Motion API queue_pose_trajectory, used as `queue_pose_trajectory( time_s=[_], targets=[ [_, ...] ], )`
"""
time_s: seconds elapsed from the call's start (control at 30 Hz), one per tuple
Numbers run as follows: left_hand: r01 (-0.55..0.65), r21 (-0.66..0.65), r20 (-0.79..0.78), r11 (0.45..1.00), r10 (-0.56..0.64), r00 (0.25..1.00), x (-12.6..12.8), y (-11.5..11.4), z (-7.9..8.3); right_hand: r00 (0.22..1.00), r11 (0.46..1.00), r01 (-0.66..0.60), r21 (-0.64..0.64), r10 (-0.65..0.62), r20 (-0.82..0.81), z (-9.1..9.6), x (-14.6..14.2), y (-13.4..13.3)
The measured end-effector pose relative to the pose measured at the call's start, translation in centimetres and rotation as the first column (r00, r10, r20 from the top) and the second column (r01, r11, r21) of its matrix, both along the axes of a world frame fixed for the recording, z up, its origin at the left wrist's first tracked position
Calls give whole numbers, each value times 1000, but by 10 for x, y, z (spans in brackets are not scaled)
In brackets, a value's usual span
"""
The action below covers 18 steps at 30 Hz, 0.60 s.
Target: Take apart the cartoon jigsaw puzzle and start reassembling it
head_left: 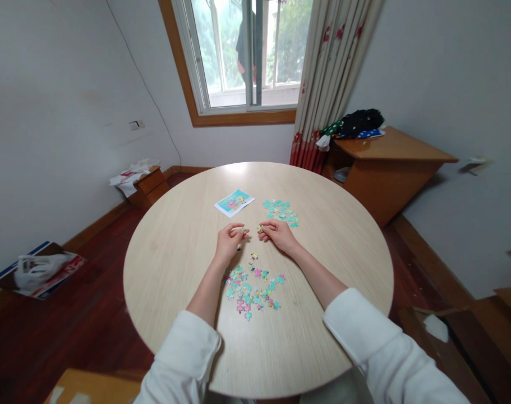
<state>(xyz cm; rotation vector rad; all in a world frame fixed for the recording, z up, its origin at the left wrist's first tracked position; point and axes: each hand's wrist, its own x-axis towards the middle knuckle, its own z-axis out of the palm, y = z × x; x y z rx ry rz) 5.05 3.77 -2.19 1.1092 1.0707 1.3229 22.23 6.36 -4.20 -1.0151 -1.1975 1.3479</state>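
My left hand point(230, 242) is closed in a pinch on a small puzzle piece point(244, 230). Facing it, a short gap away, my right hand point(279, 234) pinches another puzzle piece point(260, 228) with yellow on it. Both hands are held over the middle of the round table. Nearer to me lies a loose heap of puzzle pieces point(247, 293) in turquoise, pink and yellow, partly behind my left forearm. A few single pieces point(254, 256) lie between the heap and my hands. Beyond my right hand is a group of mostly turquoise pieces point(279, 209).
A printed picture sheet point(234, 202) lies on the round table point(166, 269) beyond my left hand. A wooden desk point(390, 147) with dark cloths stands at the back right. At the left are a small wooden cabinet point(152, 187) and a plastic bag point(40, 269) on the floor.
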Motion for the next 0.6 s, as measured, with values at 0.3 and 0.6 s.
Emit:
queue_pose_trajectory(
  time_s=[0.3, 0.6],
  targets=[
    [16, -60, 43, 998, -13, 999, 4, -2, 2, 996, 992, -83, 91, 81, 32, 1, -7, -9],
    [36, -53, 39, 998, -34, 999, 5, -4, 4, 998, 990, -59, 130, 55, 33, 3, -12, -13]
  ],
)
